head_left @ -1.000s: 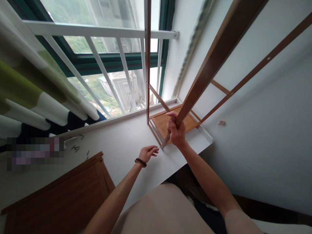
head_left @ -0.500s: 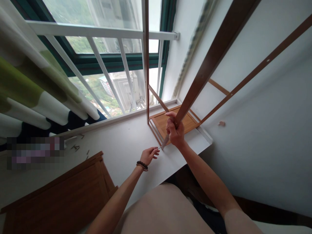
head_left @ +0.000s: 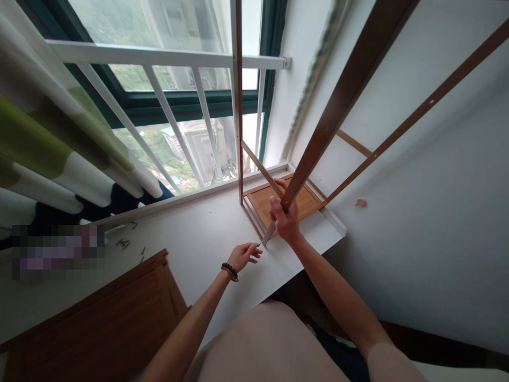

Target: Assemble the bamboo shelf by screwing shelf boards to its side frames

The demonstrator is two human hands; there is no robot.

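Note:
A brown wooden frame [head_left: 278,183] with tall posts and a slatted-looking panel shelf low down stands on the white ledge. My right hand [head_left: 287,220] is closed around the lower part of its nearest post [head_left: 324,132]. My left hand [head_left: 245,256], with beaded bracelets at the wrist, pinches a thin metal rod [head_left: 261,243] that looks like a hex key. The rod's far end meets the bottom of the near post, just below my right hand. Its tip is too small to make out.
Brown wooden panels [head_left: 99,313] lie at the left on the white ledge [head_left: 207,228], with several small bolts or dowels [head_left: 124,243] behind them. A curtain [head_left: 59,154], white railing [head_left: 159,55] and window border the back. A wall [head_left: 429,223] stands at the right.
The view has tilted slightly. My right hand's fingers have shifted a little around the post. My left hand still pinches the rod at the same spot, its wrist slightly turned.

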